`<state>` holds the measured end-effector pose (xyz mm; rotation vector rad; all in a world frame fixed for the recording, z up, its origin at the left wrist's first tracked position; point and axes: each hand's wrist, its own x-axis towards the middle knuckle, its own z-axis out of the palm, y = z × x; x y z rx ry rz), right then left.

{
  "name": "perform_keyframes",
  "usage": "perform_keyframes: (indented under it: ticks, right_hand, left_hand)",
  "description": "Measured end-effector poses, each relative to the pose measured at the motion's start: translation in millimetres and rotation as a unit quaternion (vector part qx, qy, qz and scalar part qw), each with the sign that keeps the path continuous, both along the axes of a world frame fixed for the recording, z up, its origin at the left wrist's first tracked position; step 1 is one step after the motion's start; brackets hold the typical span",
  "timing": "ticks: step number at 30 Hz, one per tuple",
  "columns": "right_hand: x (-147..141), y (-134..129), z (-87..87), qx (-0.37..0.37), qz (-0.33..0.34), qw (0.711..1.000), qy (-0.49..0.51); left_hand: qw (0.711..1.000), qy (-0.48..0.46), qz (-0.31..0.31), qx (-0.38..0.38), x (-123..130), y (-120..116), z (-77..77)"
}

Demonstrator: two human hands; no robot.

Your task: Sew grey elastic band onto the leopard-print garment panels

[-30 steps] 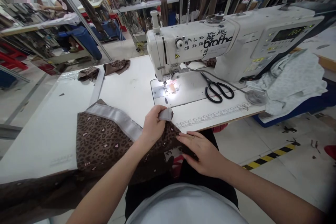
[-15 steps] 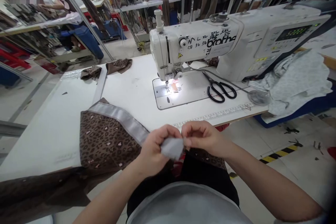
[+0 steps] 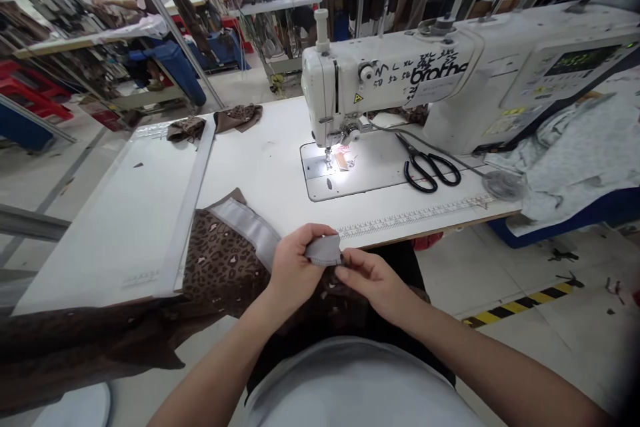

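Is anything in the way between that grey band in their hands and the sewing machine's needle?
Nothing visible stands in the way. Between the grey band, gripped by the left hand with the right hand beside it, and the needle lie only the white table top and a flat ruler strip.

Sewing machine (image 3: 390, 73) is sitting toward the right of the table (image 3: 260, 147), scissors (image 3: 430, 170) are lying right in front of it, and the hands (image 3: 300, 260) are pinching a fabric strip (image 3: 323, 251) just before the table's near edge.
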<state>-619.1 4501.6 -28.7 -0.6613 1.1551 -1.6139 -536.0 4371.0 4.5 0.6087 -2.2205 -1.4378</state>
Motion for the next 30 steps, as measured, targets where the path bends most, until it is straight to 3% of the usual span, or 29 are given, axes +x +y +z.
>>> perform_keyframes:
  ticks: [2, 4, 7, 9, 10, 13, 17, 20, 22, 24, 26, 27, 29, 30]
  right_hand:
    - [4.3, -1.3, 8.2, 0.024, -0.085, 0.995, 0.048]
    - [4.0, -2.2, 10.3, 0.037, -0.177, 0.971, 0.157]
    - [0.4, -2.9, -3.4, 0.036, -0.240, 0.888, 0.392]
    - [-1.0, -1.3, -17.1, 0.038, -0.222, 0.849, 0.478]
    - [-1.6, 0.7, -21.8, 0.045, -0.208, 0.845, 0.491]
    - [-5.7, 11.2, -18.0, 0.029, -0.170, 0.856, 0.488]
    - [-14.5, 23.4, 16.4, -0.109, -0.065, 0.841, 0.526]
    - [-16.5, 24.1, 38.6, -0.159, 0.003, 0.826, 0.541]
    - [-16.8, 24.4, 46.6, -0.155, -0.037, 0.835, 0.527]
    - [-17.7, 27.9, 45.6, -0.117, -0.129, 0.836, 0.520]
    - [-18.0, 35.4, 31.0, -0.053, -0.176, 0.828, 0.530]
    - [-16.8, 40.4, 17.9, -0.012, -0.141, 0.831, 0.539]
    - [-11.0, 51.2, -16.7, 0.082, 0.023, 0.829, 0.552]
    - [-6.9, 55.6, -35.8, 0.134, 0.121, 0.817, 0.548]
  left_hand:
    - [0.999, -0.009, -0.001, 0.052, -0.7, -1.7, -2.5]
    - [0.978, -0.010, -0.037, 0.207, 2.2, 3.0, -3.9]
    - [0.868, -0.010, -0.146, 0.475, 11.7, 17.1, -6.3]
    - [0.804, -0.028, -0.188, 0.564, 19.0, 25.1, -10.3]
    - [0.790, -0.042, -0.186, 0.583, 22.3, 27.3, -13.2]
    - [0.778, -0.060, -0.131, 0.611, 29.4, 27.5, -23.4]
    - [0.782, -0.020, -0.108, 0.613, 31.4, 26.5, -30.3]
    - [0.828, -0.039, -0.233, 0.508, 30.2, 24.1, -31.5]
    - [0.870, -0.122, -0.343, 0.333, 34.3, 13.4, -33.7]
    - [0.888, -0.223, -0.379, 0.132, 49.6, -5.9, -37.4]
    - [0.901, -0.319, -0.293, -0.030, 80.9, -27.1, -41.7]
    - [0.897, -0.370, -0.223, -0.095, 102.1, -35.3, -43.7]
    - [0.852, -0.480, -0.100, -0.182, 150.1, -42.3, -47.7]
    - [0.821, -0.529, -0.088, -0.196, 173.3, -41.2, -50.0]
